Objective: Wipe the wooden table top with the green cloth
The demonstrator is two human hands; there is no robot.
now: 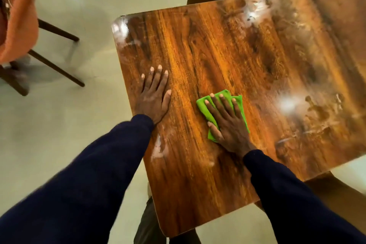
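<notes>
Green cloth [221, 114] under right hand [227, 123].

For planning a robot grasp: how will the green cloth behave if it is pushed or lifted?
The green cloth is probably soft and floppy: it lies folded flat under the right hand. It likely slides easily, since the wooden table top looks glossy with wet-looking smears. Lifted by one edge, it would probably unfold and hang.

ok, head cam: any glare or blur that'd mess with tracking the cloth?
Head view: glare spot on the glossy wooden table top right of the folded green cloth, hazy sheen toward the far edge; orange chair at upper left motion-blurred; left hand, right hand and cloth fairly sharp; wide-angle bows table edges.
</notes>
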